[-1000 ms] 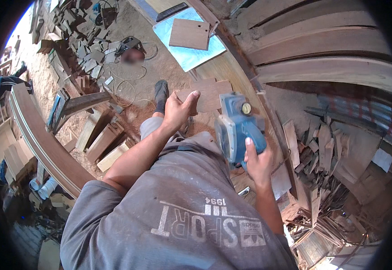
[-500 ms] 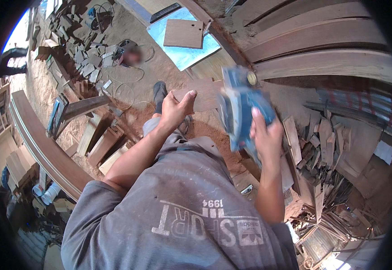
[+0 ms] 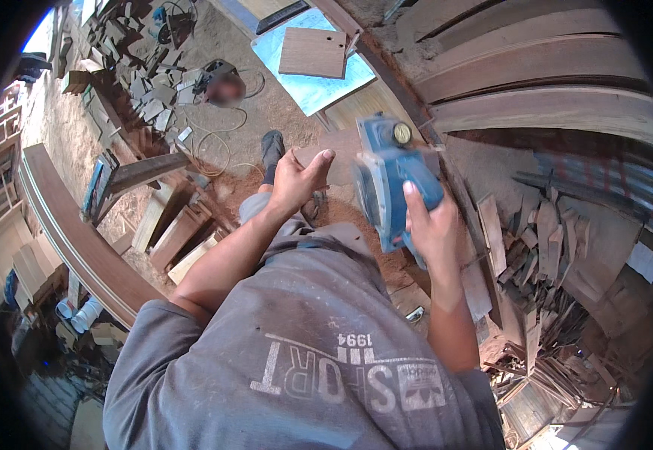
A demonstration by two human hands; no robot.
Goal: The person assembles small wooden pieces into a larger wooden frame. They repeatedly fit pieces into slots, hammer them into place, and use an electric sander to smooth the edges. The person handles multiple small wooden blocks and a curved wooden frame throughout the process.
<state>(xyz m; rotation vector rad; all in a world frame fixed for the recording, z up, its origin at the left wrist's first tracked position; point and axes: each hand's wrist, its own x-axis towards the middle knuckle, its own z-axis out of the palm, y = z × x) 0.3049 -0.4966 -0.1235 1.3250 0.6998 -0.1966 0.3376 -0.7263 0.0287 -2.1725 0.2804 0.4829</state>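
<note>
My right hand (image 3: 433,229) is wrapped round the handle of a blue electric hand planer (image 3: 400,178), its index finger stretched along the top. The planer lies over a flat brown wooden board (image 3: 339,150) and hides much of it. At the board's left end, my left hand (image 3: 296,182) grips the edge with the thumb up. Slight blur softens the planer's left side.
Ahead, a smaller board with two holes (image 3: 313,52) rests on a blue-white sheet (image 3: 356,79). Long planks (image 3: 536,75) lie at the far right. Offcuts (image 3: 548,240) are heaped at right, more scraps (image 3: 146,94) at far left. A cable (image 3: 225,139) loops across the floor.
My right hand and the planer have moved a little to the left over the board, and the planer looks less blurred. My left hand keeps its grip on the board's end.
</note>
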